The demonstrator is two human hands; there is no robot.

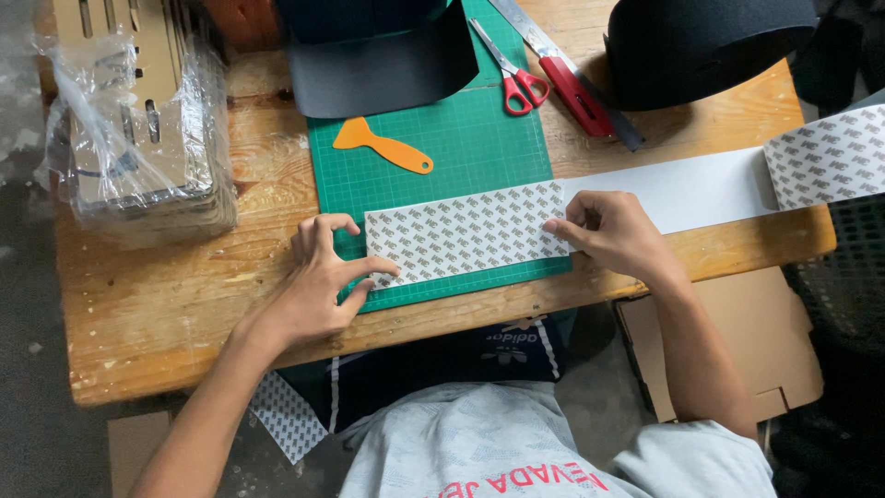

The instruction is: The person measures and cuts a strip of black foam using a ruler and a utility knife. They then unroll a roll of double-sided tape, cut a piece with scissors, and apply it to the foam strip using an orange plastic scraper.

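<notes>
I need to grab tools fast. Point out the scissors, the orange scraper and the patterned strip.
scissors [525,89], head view, red handles
orange scraper [380,145], head view, middle of blade and handle
patterned strip [466,231], head view, centre of sheet

A clear plastic-wrapped bundle of tan cardboard sheets [138,111] is sitting at the table's far left; a flattened brown cardboard box [737,350] is lying below its right edge.
</notes>
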